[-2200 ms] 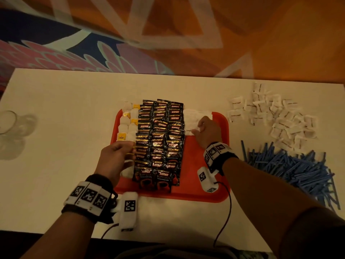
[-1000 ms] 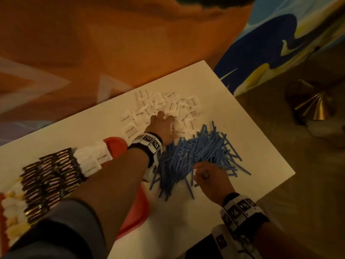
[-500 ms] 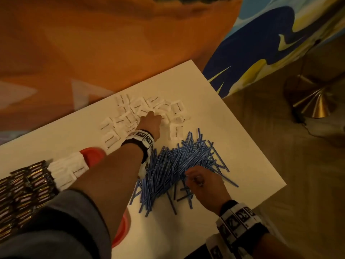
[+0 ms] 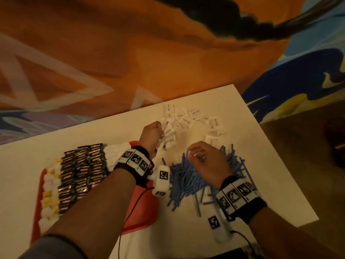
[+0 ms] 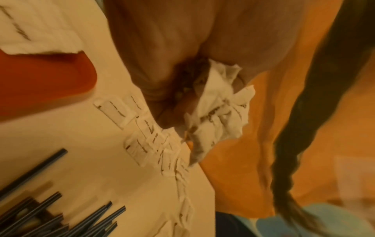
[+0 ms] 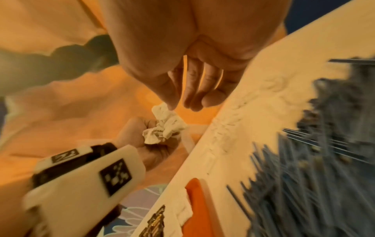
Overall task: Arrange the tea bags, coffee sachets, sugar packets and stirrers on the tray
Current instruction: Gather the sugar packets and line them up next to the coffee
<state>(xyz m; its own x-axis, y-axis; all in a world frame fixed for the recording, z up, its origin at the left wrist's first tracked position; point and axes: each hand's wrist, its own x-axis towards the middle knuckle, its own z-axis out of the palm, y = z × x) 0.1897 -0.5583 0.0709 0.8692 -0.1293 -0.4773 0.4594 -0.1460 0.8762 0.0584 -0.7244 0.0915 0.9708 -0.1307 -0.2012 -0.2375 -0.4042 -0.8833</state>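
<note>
Now clutching a bunch of sugar packets (image 4: 169, 136) in the clenched left hand (image 4: 151, 134); right hand (image 4: 207, 161) loosely curled, empty, above stirrers (image 4: 186, 182).

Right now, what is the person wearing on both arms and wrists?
Each wrist carries a black band with white tiles printed with black square markers, at the left hand and the right hand. A white capsule-shaped camera with its own marker hangs under each wrist, with a thin black cable. A grey sleeve covers the left upper arm.
</note>
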